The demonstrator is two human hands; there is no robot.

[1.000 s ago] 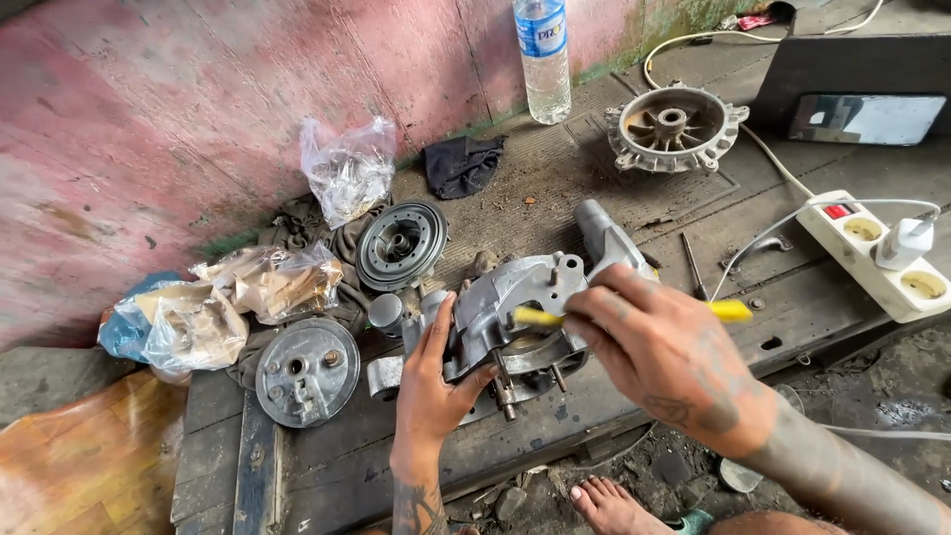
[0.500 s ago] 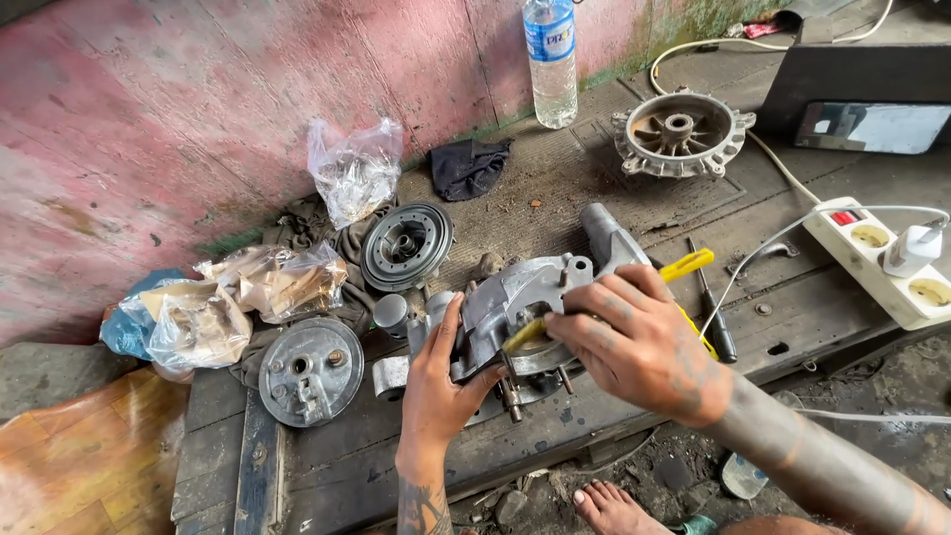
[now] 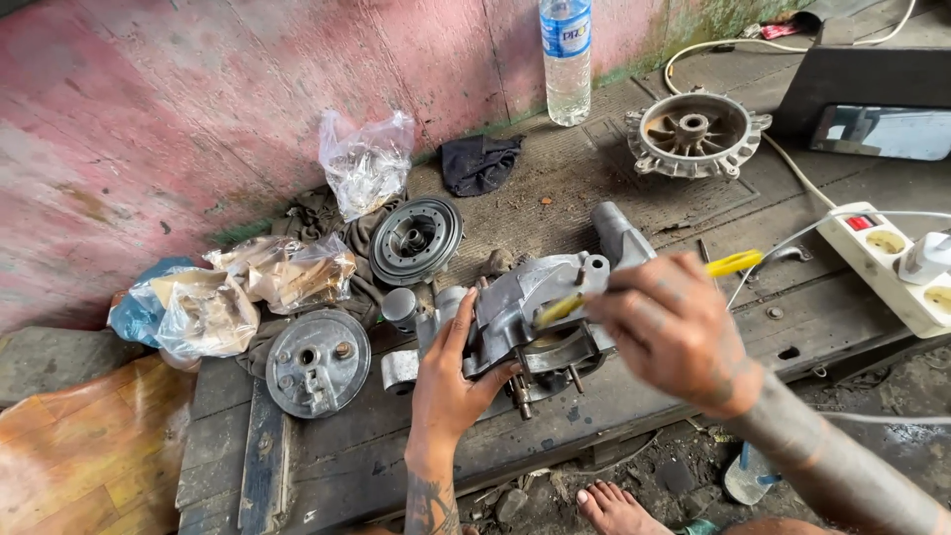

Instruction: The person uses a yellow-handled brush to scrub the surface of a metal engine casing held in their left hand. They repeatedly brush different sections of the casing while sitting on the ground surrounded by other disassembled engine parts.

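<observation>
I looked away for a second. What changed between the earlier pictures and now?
The right hand swung the yellow tool, tilting its tip down into the grey metal casing. The left hand kept bracing the casing; nothing was let go.

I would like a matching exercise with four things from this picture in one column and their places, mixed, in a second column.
Things:
1. water bottle
2. power strip
3. engine casing
4. brake plate

Places:
A. under the left hand
B. upright by the pink wall
C. at the right edge
D. flat, left of the casing

Pairs: 1-B, 2-C, 3-A, 4-D
</observation>
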